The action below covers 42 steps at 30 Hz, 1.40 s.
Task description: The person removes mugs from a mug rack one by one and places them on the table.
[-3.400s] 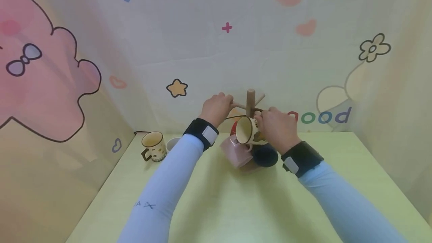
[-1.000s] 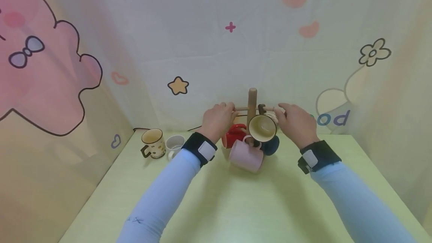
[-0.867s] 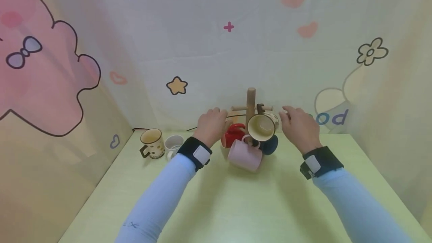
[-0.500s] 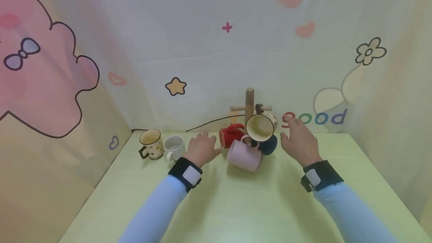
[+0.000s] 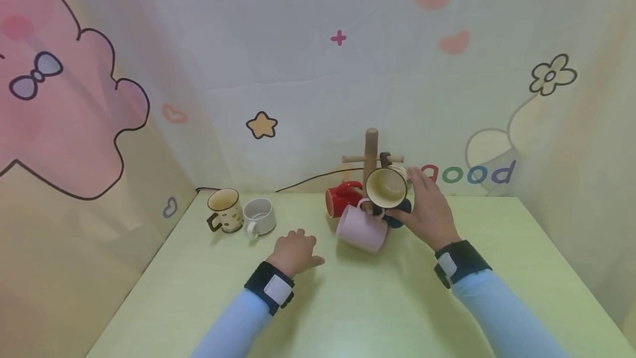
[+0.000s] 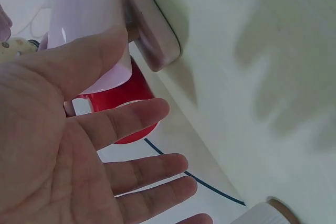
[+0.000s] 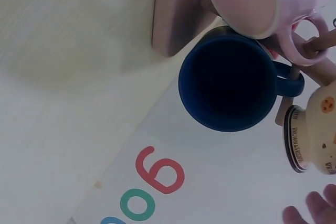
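A wooden mug rack (image 5: 371, 145) stands at the back of the table with several mugs hanging on it. Its upper peg carries a cream mug (image 5: 386, 188) by the brown handle, mouth facing me. Below hang a pink mug (image 5: 361, 229), a red mug (image 5: 342, 201) and a dark blue mug (image 7: 228, 85). My right hand (image 5: 430, 210) is beside the cream mug, fingers extended; in the right wrist view its fingertips (image 7: 315, 208) appear apart from that mug's base. My left hand (image 5: 293, 253) hovers over the table, fingers spread, holding nothing.
Left of the rack, another cream mug (image 5: 226, 211) with a brown handle and a white mug (image 5: 260, 217) stand upright on the table (image 5: 348, 303). A thin dark cable (image 5: 318, 177) runs along the printed back curtain (image 5: 298, 82). The rack's thick base (image 6: 152, 24) shows in the left wrist view.
Both hands have let go of the rack's upper peg, where the cream mug now hangs. My left hand has drawn back toward me; the right has moved down beside the mug.
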Available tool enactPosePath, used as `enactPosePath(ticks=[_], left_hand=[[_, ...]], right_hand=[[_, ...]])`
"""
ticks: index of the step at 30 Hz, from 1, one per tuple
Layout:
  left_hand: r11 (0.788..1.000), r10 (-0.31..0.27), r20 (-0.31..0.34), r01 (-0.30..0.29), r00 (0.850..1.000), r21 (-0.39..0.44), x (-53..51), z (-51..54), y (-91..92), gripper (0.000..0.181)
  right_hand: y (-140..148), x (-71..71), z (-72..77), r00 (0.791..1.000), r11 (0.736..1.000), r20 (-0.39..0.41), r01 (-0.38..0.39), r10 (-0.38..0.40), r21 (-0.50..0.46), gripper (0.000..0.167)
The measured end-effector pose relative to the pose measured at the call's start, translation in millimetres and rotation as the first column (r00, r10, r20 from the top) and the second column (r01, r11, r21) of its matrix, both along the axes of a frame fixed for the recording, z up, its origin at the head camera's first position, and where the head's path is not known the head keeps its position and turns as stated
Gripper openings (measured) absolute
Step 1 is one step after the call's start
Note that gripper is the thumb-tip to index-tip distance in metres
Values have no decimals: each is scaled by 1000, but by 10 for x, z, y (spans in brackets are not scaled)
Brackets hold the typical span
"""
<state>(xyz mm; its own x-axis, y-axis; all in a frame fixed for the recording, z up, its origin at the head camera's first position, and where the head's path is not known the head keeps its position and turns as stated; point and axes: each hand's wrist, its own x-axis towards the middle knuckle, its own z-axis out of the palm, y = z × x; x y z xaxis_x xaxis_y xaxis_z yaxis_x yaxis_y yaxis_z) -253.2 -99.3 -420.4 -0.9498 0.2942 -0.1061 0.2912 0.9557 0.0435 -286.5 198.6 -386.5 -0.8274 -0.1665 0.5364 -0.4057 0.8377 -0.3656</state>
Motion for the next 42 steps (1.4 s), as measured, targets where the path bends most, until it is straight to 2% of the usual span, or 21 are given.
enactPosePath(ticks=[11, 18, 29, 34, 42], left_hand=[[999, 4, 3, -4, 1000, 31, 86, -56, 29, 50], [1000, -3, -11, 4, 1000, 30, 114, -74, 33, 50], [1000, -17, -24, 17, 1000, 23, 160, -89, 40, 47], [1000, -18, -26, 19, 999, 23, 157, -105, 33, 47], [1000, -19, -32, 19, 999, 15, 153, -118, 31, 48]], right_hand=[[-108, -12, 12, 1000, 997, 7, -29, 30, -70, 106], [-128, -12, 13, 1000, 997, -17, -28, 27, -74, 100], [-123, 8, 16, 998, 993, -28, -64, 61, -97, 94], [-80, 9, 35, 995, 990, -83, -61, 51, -125, 93], [-27, 87, 75, 982, 981, -184, -84, 51, -173, 90]])
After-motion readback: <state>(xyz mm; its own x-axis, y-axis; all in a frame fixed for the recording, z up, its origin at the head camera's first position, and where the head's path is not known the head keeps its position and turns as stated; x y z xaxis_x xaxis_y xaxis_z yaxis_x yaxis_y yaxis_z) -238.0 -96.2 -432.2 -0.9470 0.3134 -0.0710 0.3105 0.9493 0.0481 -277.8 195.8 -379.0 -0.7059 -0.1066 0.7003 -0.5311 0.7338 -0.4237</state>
